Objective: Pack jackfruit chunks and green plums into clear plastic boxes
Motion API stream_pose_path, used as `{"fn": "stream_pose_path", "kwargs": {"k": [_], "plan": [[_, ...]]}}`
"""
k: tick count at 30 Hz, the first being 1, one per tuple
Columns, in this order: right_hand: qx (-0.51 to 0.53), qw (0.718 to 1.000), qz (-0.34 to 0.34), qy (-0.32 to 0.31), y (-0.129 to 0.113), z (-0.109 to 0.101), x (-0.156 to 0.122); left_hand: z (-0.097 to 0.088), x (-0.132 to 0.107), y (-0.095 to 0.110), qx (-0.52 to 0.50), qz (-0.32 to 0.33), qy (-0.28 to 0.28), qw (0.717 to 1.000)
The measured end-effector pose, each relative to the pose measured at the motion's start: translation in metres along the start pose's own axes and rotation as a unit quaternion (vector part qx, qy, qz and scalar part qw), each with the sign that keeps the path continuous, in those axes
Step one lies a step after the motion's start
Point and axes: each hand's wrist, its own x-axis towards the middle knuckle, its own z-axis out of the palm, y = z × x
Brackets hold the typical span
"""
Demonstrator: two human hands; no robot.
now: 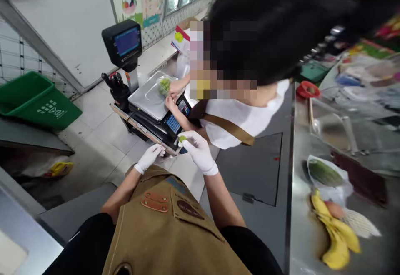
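Note:
My right hand (pixel 198 152), in a white glove, pinches a small round green fruit (pixel 182 138) between its fingertips. My left hand (pixel 149 157), also gloved white, has its fingers drawn together with nothing visible in them. Both hands are just in front of the near edge of a steel weighing scale (pixel 150 98). On the scale's platform, a co-worker's hands (pixel 173 93) touch a clear plastic pack of green grapes (pixel 164 86). Part of the scale's blue-lit keypad (pixel 173 123) shows beside the co-worker's forearm.
A black display (pixel 126 43) stands behind the scale. A green crate (pixel 37 100) sits on the tiled floor at left. On the steel counter at right lie bananas (pixel 336 233), a bagged melon (pixel 325 174) and a red lid (pixel 308 89).

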Motion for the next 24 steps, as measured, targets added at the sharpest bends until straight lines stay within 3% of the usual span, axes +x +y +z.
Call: {"fn": "stream_pose_path", "kwargs": {"k": [3, 7, 14, 24], "plan": [[-0.008, 0.998, 0.054, 0.030, 0.023, 0.030, 0.032, -0.039, 0.009, 0.010, -0.024, -0.011, 0.025, 0.999], [0.002, 0.991, 0.120, 0.053, 0.042, 0.044, 0.054, -0.071, 0.010, 0.011, -0.038, -0.040, 0.043, 0.998], [-0.012, 0.984, 0.155, 0.087, 0.062, 0.044, 0.082, -0.092, 0.009, -0.003, -0.060, -0.058, 0.095, 0.992], [0.000, 0.988, 0.140, 0.069, 0.081, 0.060, 0.103, -0.132, 0.014, 0.015, -0.052, -0.029, 0.136, 0.989]]}}
